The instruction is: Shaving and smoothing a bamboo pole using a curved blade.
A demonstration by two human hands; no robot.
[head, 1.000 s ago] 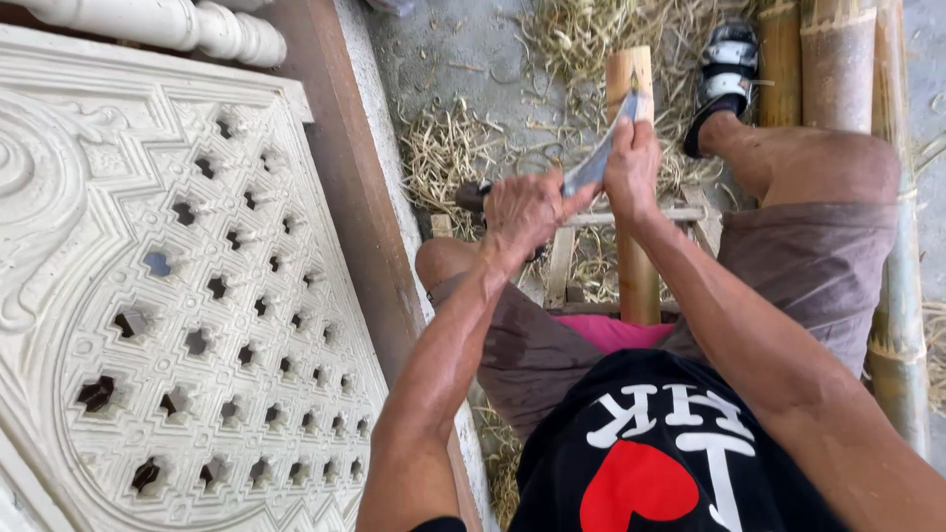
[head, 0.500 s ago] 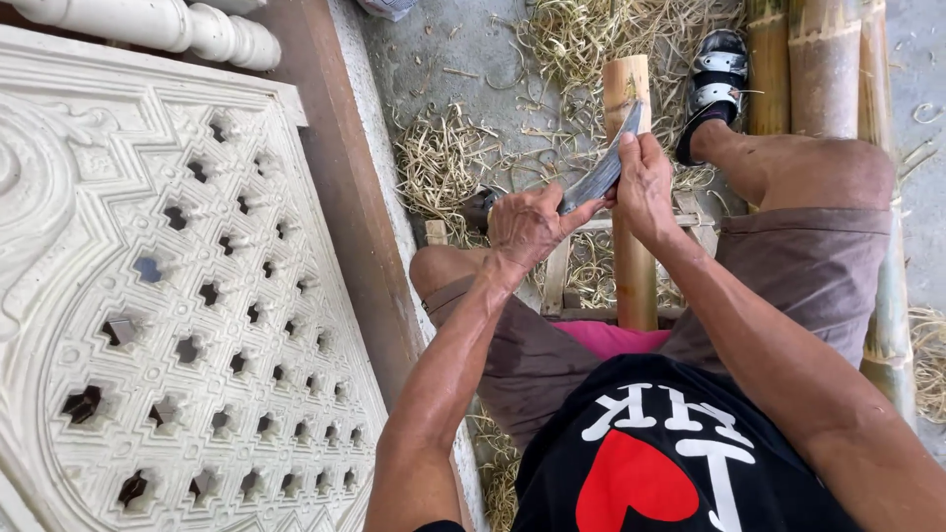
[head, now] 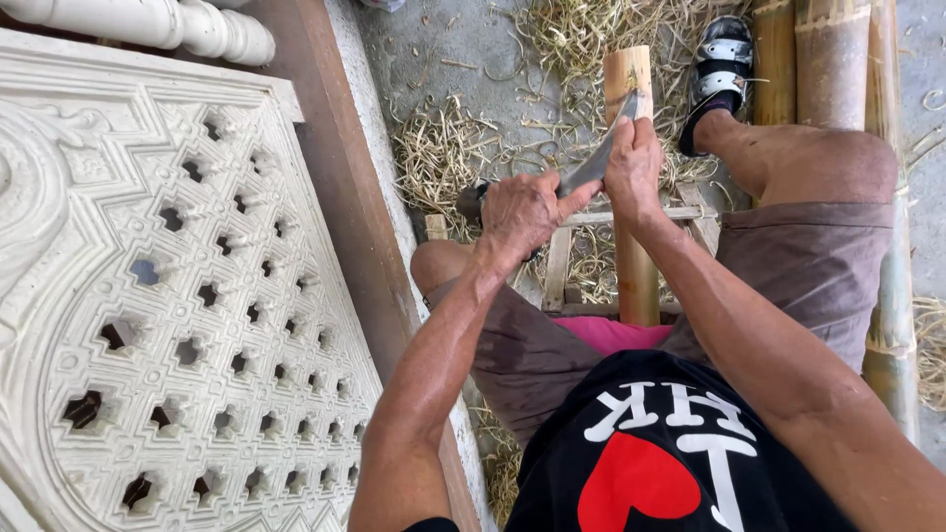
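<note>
Since the earlier frames the knife (head: 594,163) has slid up the bamboo stick (head: 632,187): its tip now sits close under the stick's top end, where a second ago it was lower down. The left hand (head: 520,210) has followed it slightly.

The left hand is wrapped tight around the knife's dark handle, fingers curled and thumb lying along the blade's back. The right hand (head: 634,169) is curled round the stick itself, thumb and fingers pressed together on it, with the blade passing just beside the knuckles (whether skin touches steel cannot be told). The blade lies slanted, its edge against the stick's left side.

The stick stands upright between the person's knees, its lower part passing behind the rungs of a small wooden stool (head: 581,261) on which the person sits. Pale shavings (head: 443,148) lie scattered over the concrete ground around the stool. A sandalled foot (head: 717,69) rests at the far edge of the shavings, next to thick bamboo poles (head: 833,69) along the right. To the left lies a carved white panel (head: 148,296) with star-shaped holes, bordered by a brown wooden beam (head: 335,177).
</note>
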